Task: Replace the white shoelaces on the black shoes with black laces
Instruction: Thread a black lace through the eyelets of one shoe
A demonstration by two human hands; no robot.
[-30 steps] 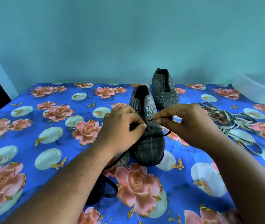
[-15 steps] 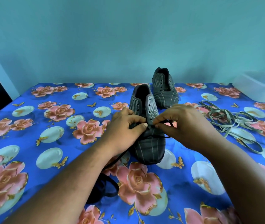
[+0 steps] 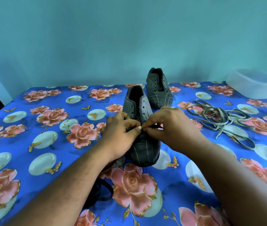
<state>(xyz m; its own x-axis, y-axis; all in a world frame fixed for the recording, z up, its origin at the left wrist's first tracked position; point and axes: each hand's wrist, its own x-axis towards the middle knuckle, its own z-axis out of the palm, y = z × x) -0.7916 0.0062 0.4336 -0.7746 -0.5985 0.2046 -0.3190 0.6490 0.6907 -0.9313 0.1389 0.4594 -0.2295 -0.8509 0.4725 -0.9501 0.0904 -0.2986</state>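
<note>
Head view: your left hand (image 3: pixel 121 132) and right hand (image 3: pixel 170 128) meet over the near shoe (image 3: pixel 141 144) — both pinching the black lace (image 3: pixel 154 126) at its lowest eyelets; its long axis runs straight away from you, slack trailing under your left wrist.

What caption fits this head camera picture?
Both hands thread a black lace into the near shoe.

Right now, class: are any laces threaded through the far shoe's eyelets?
No: the far shoe shows bare eyelets, and the pale laces lie loose on the cloth.
</note>
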